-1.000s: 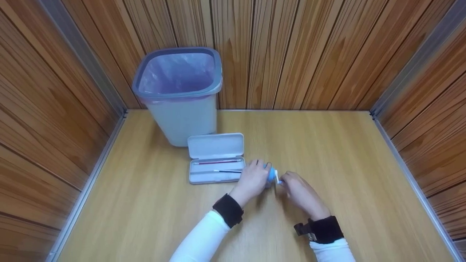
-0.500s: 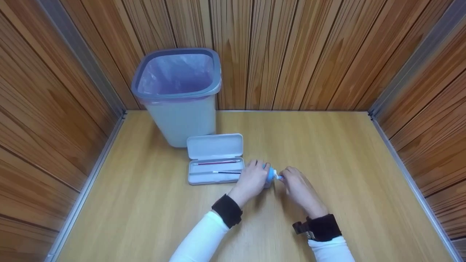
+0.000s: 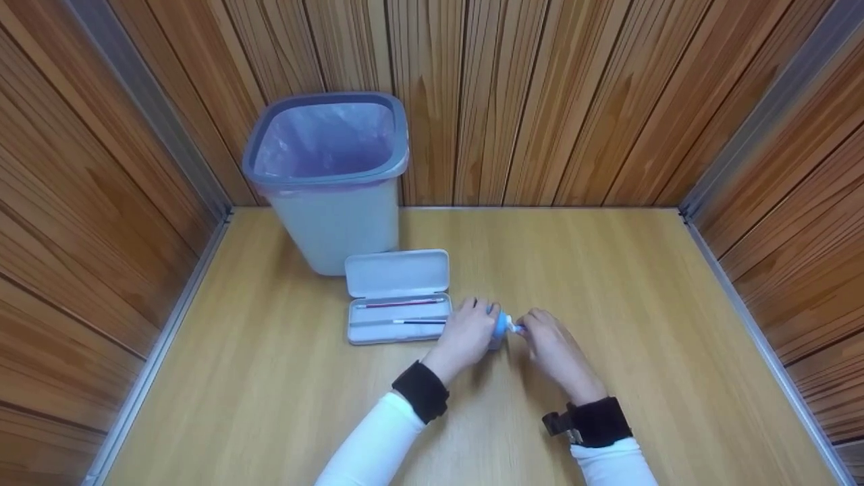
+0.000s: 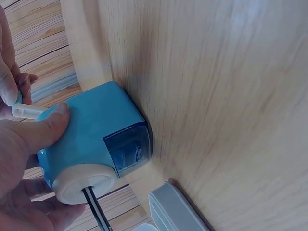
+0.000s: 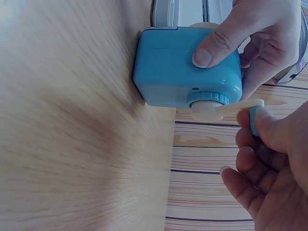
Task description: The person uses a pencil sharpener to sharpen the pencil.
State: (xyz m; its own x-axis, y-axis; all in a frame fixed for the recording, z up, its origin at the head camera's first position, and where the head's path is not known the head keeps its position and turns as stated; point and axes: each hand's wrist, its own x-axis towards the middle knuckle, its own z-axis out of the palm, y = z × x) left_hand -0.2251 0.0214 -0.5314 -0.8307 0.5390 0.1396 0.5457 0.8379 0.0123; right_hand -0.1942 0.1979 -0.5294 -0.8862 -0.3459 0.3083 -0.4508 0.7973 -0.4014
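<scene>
My left hand (image 3: 467, 332) grips a blue crank pencil sharpener (image 4: 91, 132) that stands on the table, its thumb across the top and fingers round the far side. A dark striped pencil (image 4: 97, 208) sticks into the sharpener's cream front ring; in the head view it reaches left over the pencil case. My right hand (image 3: 555, 347) pinches the blue knob (image 5: 253, 120) at the end of the cream crank arm (image 5: 236, 107) between thumb and index finger. A dark clear shavings drawer (image 4: 129, 149) shows on the sharpener's front.
The grey pencil case (image 3: 398, 270) lies with its lid up left of the sharpener. Inside it is a red pencil (image 3: 401, 304). Behind the case stands a lined waste bin (image 3: 337, 223). Wood-panelled walls (image 3: 540, 101) enclose the table (image 3: 256, 378) at back and sides.
The crank arm has swung up from pointing down, and my right hand has risen slightly with its knob. My left hand keeps its grip on the sharpener. The pencil case has stayed put.
</scene>
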